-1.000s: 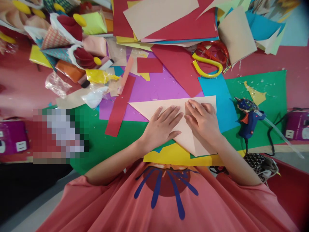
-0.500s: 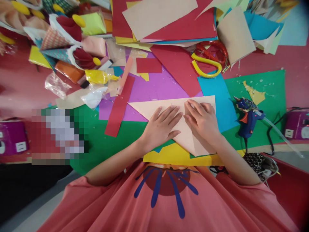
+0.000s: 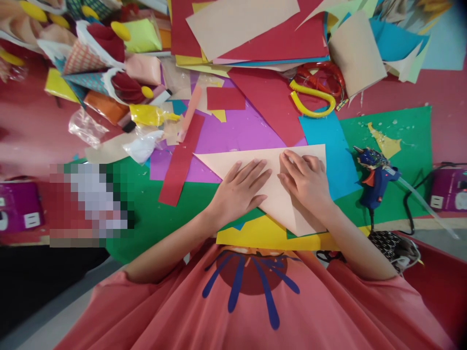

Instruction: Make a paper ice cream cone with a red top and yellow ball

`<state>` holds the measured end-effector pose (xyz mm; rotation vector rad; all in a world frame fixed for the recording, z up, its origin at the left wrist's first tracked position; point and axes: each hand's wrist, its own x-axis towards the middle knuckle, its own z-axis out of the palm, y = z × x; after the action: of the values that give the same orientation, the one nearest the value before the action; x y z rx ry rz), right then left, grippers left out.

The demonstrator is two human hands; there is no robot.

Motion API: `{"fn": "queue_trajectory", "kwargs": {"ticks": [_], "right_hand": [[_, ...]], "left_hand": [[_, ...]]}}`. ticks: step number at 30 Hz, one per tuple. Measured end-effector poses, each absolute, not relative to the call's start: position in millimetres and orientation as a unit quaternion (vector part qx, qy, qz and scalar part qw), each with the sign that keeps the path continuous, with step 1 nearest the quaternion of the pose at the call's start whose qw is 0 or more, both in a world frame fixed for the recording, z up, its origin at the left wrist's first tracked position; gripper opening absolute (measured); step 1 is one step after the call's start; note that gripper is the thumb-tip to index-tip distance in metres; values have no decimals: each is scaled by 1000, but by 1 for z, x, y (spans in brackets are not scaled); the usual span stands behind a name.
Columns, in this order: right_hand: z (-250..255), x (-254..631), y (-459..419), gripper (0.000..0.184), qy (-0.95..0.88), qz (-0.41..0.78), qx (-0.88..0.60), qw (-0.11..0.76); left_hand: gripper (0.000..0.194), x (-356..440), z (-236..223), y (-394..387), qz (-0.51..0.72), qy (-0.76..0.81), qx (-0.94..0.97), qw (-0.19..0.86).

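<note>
A pale peach sheet of paper (image 3: 279, 199), folded over with a long pointed left end, lies in front of me on yellow and green sheets. My left hand (image 3: 239, 189) rests flat on it with fingers stretched out, left of the middle. On its right part lies my right hand (image 3: 308, 182), fingers bent a little and apart, the fingertips near the upper edge. Neither hand grips anything. The paper beneath both palms is hidden. Under it the yellow sheet (image 3: 255, 233) shows at the front, and a blue sheet (image 3: 333, 150) at the right.
A glue gun (image 3: 377, 182) with a long glue stick lies at right on green sheet. Yellow- and red-handled scissors (image 3: 317, 104) lie behind my hands. A paper stack (image 3: 251, 29) stands at the back. Fabric cones (image 3: 89, 56) and clay packets (image 3: 144, 35) crowd the back left.
My left hand has slid slightly left along the folded paper. My right hand and the paper have stayed in place.
</note>
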<state>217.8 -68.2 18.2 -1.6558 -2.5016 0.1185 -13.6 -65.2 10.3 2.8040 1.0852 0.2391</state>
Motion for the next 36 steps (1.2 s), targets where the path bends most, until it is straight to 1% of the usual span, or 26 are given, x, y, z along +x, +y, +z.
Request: {"fn": "queue_trajectory", "kwargs": {"ticks": [4,7,13,17,23,27,36], "right_hand": [[17,218,-68,45,-829,43,-552,71],[15,219,-68,45,-834,24,-546,78],[13,219,-69,45,-838,0,-541,72],[12,219,-69,44,-842,-23,-534,79],[11,219,-69,46,-833,13,-549,65],[10,220,-69,46,-841,-21,-535,78],[10,219,-67,42,-847,-55,-517,112]], "left_hand": [[55,-37,10,-69,78,419,903,49],[58,-57,8,-72,75,457,885,44],[62,-83,3,-71,62,480,874,41],[61,-85,5,-68,43,487,870,62],[61,-84,6,-66,42,495,864,77],[62,-83,6,-65,37,498,863,84],[63,-80,7,-64,45,513,851,107]]}}
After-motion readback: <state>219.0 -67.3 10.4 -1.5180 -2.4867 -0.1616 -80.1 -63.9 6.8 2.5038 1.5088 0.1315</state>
